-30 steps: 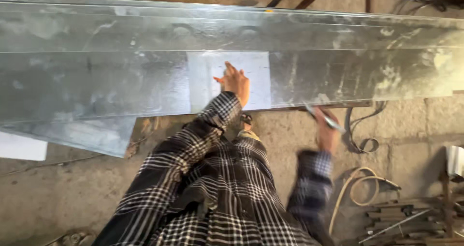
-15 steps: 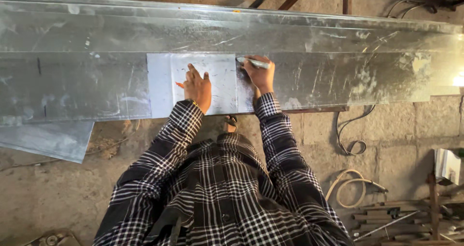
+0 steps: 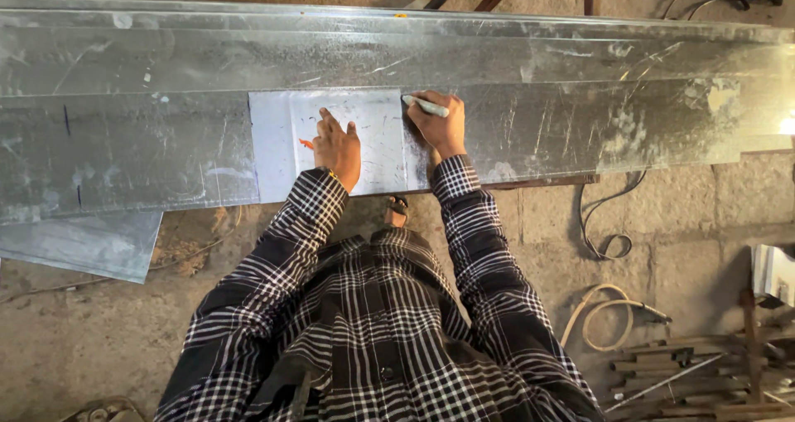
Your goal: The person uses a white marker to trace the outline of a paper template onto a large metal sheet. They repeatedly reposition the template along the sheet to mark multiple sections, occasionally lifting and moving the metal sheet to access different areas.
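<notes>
Here, a pale rectangular metal template (image 3: pixel 377 115) lies flat on the long galvanized sheet (image 3: pixel 149 140), near the sheet's near edge and about midway along it. Its surface is scuffed and marked with faint scribbles, lighter than the grey, streaked steel under it. My left hand (image 3: pixel 338 147) rests on the template, palm down, fingers spread wide, holding nothing. My right hand (image 3: pixel 437 124) is curled around a marker pen (image 3: pixel 425 106) at the template's upper right corner, the pen lying nearly level with its tip pointing left at that edge. Both checked sleeves (image 3: pixel 464 223) reach forward over the sheet's near edge. The sheet runs on well past the template to left and right. A smaller offcut of sheet (image 3: pixel 83 244) lies on the concrete floor (image 3: pixel 687 215) at lower left; a hose coil (image 3: pixel 609 318) and metal scraps lie at lower right.
</notes>
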